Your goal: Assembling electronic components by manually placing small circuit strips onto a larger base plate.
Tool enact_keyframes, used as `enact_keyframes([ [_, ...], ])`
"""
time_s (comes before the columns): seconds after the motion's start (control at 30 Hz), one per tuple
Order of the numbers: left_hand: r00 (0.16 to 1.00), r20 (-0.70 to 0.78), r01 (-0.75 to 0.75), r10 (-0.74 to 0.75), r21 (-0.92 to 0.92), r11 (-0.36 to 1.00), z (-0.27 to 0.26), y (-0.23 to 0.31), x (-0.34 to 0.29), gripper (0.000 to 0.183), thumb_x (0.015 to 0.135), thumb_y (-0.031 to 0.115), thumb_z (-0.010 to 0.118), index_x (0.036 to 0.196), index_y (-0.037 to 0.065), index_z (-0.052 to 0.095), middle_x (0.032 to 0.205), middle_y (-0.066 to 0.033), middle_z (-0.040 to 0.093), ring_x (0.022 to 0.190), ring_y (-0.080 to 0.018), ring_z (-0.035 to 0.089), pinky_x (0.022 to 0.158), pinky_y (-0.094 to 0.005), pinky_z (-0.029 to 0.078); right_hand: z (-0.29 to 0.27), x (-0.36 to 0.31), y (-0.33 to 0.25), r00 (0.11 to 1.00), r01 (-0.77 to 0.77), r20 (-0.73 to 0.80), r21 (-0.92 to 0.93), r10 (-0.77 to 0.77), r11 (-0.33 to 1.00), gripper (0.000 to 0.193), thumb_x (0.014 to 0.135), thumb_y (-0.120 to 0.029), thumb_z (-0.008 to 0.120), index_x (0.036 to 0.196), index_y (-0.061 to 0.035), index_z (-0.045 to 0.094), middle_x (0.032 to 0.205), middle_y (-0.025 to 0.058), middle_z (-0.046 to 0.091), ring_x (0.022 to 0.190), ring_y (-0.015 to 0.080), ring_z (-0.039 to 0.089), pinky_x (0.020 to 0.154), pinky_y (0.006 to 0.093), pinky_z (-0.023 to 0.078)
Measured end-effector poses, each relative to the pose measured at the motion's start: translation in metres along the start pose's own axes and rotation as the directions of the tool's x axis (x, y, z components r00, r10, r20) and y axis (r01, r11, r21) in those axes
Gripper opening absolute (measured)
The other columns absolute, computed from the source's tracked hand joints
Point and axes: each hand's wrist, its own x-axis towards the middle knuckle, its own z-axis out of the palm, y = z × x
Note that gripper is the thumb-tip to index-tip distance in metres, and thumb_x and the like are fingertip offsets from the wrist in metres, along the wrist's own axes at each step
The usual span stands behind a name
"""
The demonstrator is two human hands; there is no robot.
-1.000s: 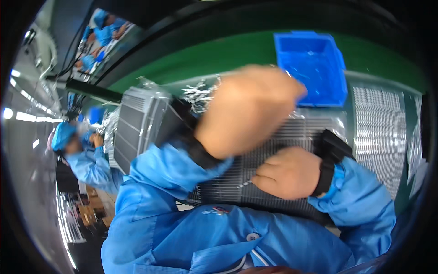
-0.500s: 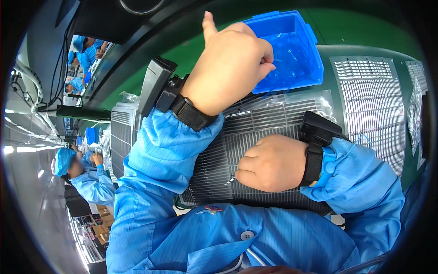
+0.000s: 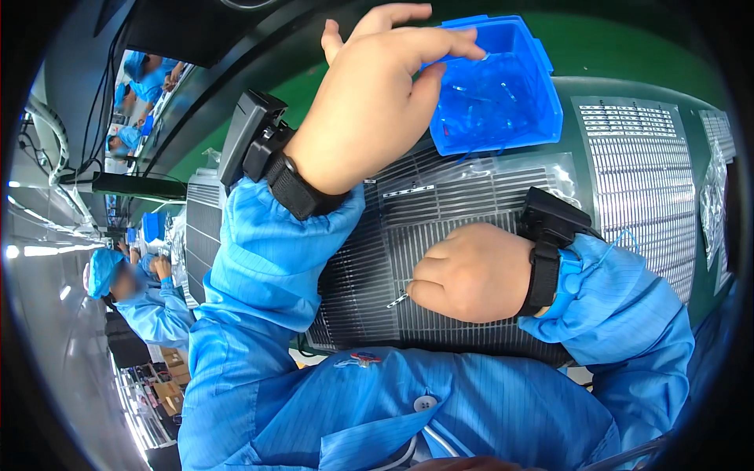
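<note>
My left hand (image 3: 369, 102) is raised over the near rim of the blue bin (image 3: 503, 86), fingers spread and open, their tips reaching into it among small clear bits I can't make out. My right hand (image 3: 471, 271) is curled shut, pinching a small metal clip (image 3: 398, 299) at its fingertips, and rests on the ribbed grey panel (image 3: 440, 204) that lies under both hands. The bin stands just beyond the panel's far edge.

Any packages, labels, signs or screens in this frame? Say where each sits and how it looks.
Clear plastic bag: wraps the striped panel under the hands, crinkled and shiny.
Blue bin: open plastic box above the panel, left hand reaching in.
Cardboard boxes: brown, stacked at lower left.
No screens or signs seen.
</note>
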Motion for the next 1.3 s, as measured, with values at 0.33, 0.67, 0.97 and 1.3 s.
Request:
enact_keyframes([
  [0.33,0.996,-0.089,-0.043,0.030,-0.147,0.988,-0.025,-0.001,-0.048,0.038,0.080,-0.009,0.071,0.116,0.002,0.072,0.109,-0.0081,0.076,0.118,-0.0262,0.061,0.102,-0.0375,0.047,-0.003,0.001,-0.002,0.997,-0.059,0.059,0.036,0.057,0.998,0.017,0.081,-0.016,0.065,0.095,-0.0058,0.068,0.086,0.0040,0.067,0.075,0.0206,0.066,0.059,0.0335,0.053],
  [0.67,0.985,0.029,0.168,-0.168,-0.319,0.933,-0.022,0.018,-0.136,0.024,0.076,-0.006,0.073,0.099,-0.001,0.071,0.090,-0.0119,0.068,0.070,-0.0238,0.067,0.062,-0.0310,0.055,-0.015,0.005,0.001,0.889,-0.412,-0.188,0.062,0.417,0.909,0.011,0.078,-0.006,0.071,0.088,-0.0051,0.067,0.080,0.0097,0.066,0.070,0.0288,0.067,0.060,0.0383,0.053],
  [0.97,0.989,0.046,0.146,-0.140,-0.199,0.969,0.000,0.022,-0.179,0.030,0.072,0.013,0.085,0.101,0.008,0.076,0.084,-0.0032,0.063,0.063,-0.0174,0.063,0.051,-0.0290,0.051,-0.030,0.015,-0.003,0.679,-0.719,-0.217,-0.007,0.701,0.695,0.013,0.076,0.007,0.077,0.087,0.0013,0.071,0.082,0.0160,0.072,0.071,0.0284,0.071,0.064,0.0321,0.055],
  [1.3,0.947,0.023,0.314,-0.320,-0.257,0.914,0.004,0.007,-0.170,0.035,0.062,0.018,0.087,0.089,0.000,0.074,0.082,-0.0074,0.061,0.061,-0.0196,0.059,0.051,-0.0310,0.048,-0.032,0.013,0.000,0.705,-0.707,-0.096,-0.018,0.702,0.707,0.020,0.074,0.009,0.080,0.091,0.0012,0.072,0.080,0.0139,0.070,0.065,0.0204,0.068,0.057,0.0263,0.051],
])
